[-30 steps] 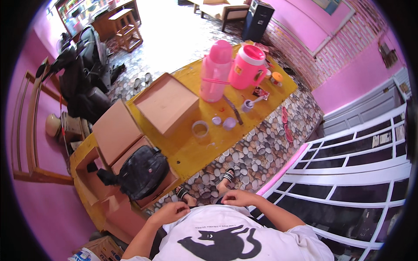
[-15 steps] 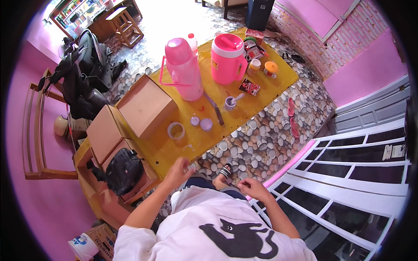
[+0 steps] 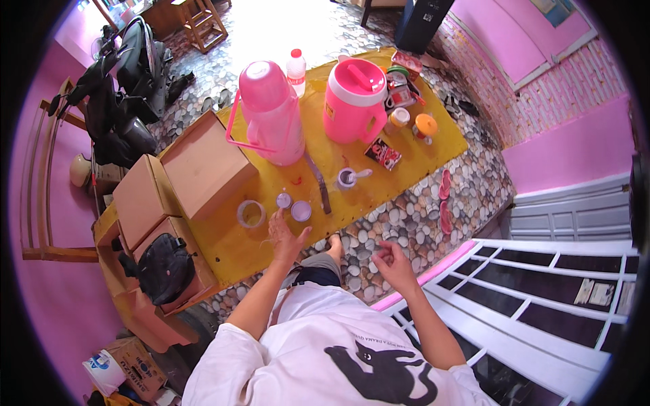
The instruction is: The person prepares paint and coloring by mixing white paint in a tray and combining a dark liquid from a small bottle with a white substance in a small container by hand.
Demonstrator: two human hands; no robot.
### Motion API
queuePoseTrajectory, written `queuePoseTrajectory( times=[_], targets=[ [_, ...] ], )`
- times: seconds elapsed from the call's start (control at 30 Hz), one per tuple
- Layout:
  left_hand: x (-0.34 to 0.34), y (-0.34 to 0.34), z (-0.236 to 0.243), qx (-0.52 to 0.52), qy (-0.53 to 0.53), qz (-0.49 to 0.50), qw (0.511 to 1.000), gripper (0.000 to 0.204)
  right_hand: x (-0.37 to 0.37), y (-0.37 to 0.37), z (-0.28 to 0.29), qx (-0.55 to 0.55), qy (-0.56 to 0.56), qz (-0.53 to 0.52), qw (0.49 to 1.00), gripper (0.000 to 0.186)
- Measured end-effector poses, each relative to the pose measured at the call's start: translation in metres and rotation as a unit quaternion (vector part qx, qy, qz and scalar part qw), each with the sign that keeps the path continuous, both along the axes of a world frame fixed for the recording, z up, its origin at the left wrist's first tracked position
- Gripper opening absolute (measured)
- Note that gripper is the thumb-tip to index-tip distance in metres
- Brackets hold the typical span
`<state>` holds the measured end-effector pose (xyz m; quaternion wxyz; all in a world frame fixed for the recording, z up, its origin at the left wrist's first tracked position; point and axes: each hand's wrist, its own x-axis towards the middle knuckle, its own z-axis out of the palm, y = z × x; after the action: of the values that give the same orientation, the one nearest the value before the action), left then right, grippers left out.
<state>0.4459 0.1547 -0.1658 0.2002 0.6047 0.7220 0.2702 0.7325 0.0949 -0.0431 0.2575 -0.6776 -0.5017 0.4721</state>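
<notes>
**Left hand spread at the table's near edge, beside two small lids**

The left hand (image 3: 284,233) reaches out over the near edge of the yellow table (image 3: 223,247), fingers spread and slack, gripping nothing. Its fingertips lie just beside two small round lids: a pale lilac lid (image 3: 300,211), flat and disc-shaped with a lighter rim, and a smaller lid (image 3: 284,200) of like colour just behind it. Whether a fingertip actually touches the larger lid is hard to tell from this height. Left of the hand stands a clear glass (image 3: 251,214), seen from above as a round, see-through ring, upright and apart from the lids.

The right hand (image 3: 391,260) hangs off the table over the pebble-patterned floor (image 3: 406,216), fingers loosely curled, with nothing in it.

Further back on the table, a dark flat strip (image 3: 318,186) lies lengthwise just right of the lids, and a small cup with a spoon (image 3: 348,177) sits beyond it. A tall pink thermos jug (image 3: 271,111) and a squat pink cooler with a lid (image 3: 353,101) stand at the far side. An open cardboard box (image 3: 203,166) rests on the table's left part.
</notes>
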Motion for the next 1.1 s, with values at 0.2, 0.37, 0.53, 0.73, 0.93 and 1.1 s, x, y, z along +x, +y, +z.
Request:
queuePoseTrajectory(
  times=[0.2, 0.37, 0.53, 0.73, 0.93, 1.1],
  targets=[
    [0.013, 0.008, 0.006, 0.003, -0.038, 0.028, 0.999, 0.093, -0.006, 0.12, -0.027, 0.201, -0.148, 0.081, 0.965, 0.073],
    [0.026, -0.007, 0.023, 0.053, -0.062, 0.108, 0.991, 0.084, -0.015, 0.174, -0.03, 0.168, -0.141, 0.118, 0.968, 0.079],
    [0.054, -0.012, 0.058, 0.007, -0.121, 0.005, 0.993, 0.07, -0.009, 0.198, -0.036, 0.137, -0.092, 0.153, 0.974, 0.048],
    [0.126, 0.053, 0.033, 0.055, -0.067, -0.001, 0.996, 0.068, -0.001, 0.212, -0.03, 0.25, -0.109, 0.263, 0.925, 0.025],
    [0.147, 0.099, 0.025, 0.056, -0.034, 0.063, 0.996, 0.073, 0.012, 0.223, -0.02, 0.274, -0.101, 0.351, 0.89, 0.018],
    [0.153, 0.108, 0.012, 0.065, -0.028, 0.069, 0.995, 0.07, 0.018, 0.229, -0.024, 0.301, -0.078, 0.371, 0.875, 0.017]
  ],
)
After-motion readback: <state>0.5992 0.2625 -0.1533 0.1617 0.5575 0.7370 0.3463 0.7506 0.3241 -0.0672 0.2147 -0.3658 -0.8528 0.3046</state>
